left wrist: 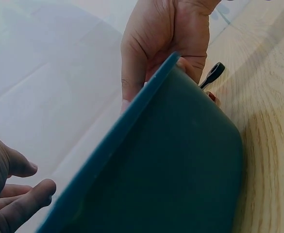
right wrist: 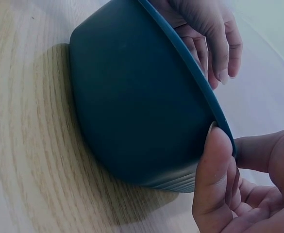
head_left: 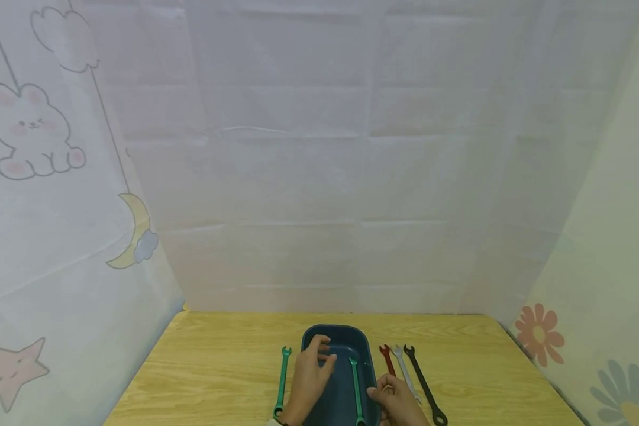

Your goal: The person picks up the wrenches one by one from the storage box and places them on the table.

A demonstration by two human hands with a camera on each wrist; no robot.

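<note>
A dark blue-green rectangular tray (head_left: 334,393) stands on the table with a green wrench (head_left: 357,387) lying along its right side. The right hand (head_left: 398,402) pinches the tray's right rim; in the right wrist view, thumb and fingers of that hand (right wrist: 248,184) sit on either side of the rim. Over the tray's left part hovers the left hand (head_left: 310,374), fingers loosely bent and nothing between them. The left wrist view shows this hand (left wrist: 10,189) apart from the rim. Another green wrench (head_left: 282,381) lies on the table left of the tray.
Right of the tray, a red wrench (head_left: 386,355), a silver wrench (head_left: 406,370) and a black wrench (head_left: 425,384) lie side by side, the red one partly hidden by the right hand. Behind the wooden table (head_left: 218,361) hangs a pale creased sheet (head_left: 319,177).
</note>
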